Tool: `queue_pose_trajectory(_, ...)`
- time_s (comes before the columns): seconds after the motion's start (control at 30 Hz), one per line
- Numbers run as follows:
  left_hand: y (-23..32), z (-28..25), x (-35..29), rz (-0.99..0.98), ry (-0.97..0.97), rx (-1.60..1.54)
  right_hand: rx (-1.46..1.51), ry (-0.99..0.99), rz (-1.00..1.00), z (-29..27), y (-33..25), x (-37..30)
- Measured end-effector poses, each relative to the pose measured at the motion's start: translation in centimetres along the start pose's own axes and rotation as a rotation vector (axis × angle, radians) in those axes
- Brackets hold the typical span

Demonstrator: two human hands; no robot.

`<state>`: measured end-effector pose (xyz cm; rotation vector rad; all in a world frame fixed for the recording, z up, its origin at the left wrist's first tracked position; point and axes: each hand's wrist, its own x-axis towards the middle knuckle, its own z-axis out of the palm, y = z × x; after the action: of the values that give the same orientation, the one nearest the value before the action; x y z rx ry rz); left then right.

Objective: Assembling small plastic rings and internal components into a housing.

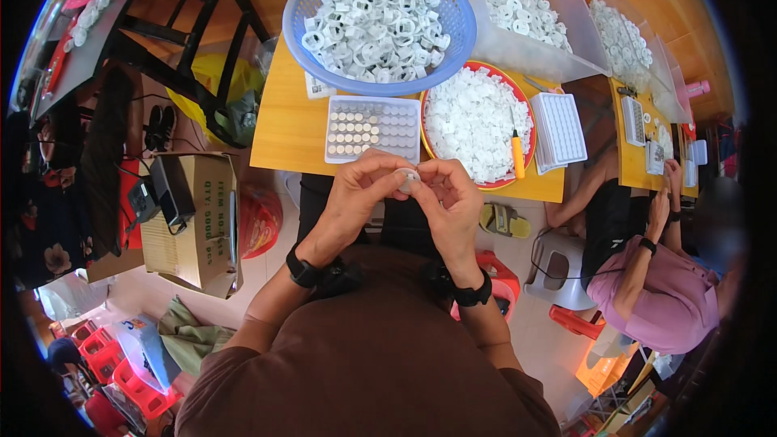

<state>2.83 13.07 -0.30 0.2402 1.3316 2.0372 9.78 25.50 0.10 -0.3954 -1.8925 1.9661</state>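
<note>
The left hand pinches a small pale round piece, which lies at ten o'clock from the right hand; whether that grip clasps it too, I cannot tell. The white tray sits at the piece's eleven o'clock.

Left of the white tray, passage is open above the yellow tabletop; the blue basket blocks behind, the red-rimmed bowl right.
</note>
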Motion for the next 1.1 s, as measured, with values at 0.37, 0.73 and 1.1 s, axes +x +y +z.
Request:
queue_pose_trajectory(0.37, -0.7, 0.5, 0.0, 0.161, 0.096, 0.284, 0.212, 0.000, 0.258, -0.2, 0.6, 0.2)
queue_pose_trajectory(0.73, -1.8, -0.4, -0.1, 0.143, 0.126, 0.248, 0.147, 0.032, 0.244, 0.7, 1.6, -0.1)
queue_pose_trajectory(1.1, -0.5, -0.1, 0.1, 0.034, 0.159, 0.104, 0.060, 0.095, 0.081, 1.4, 0.9, -0.8)
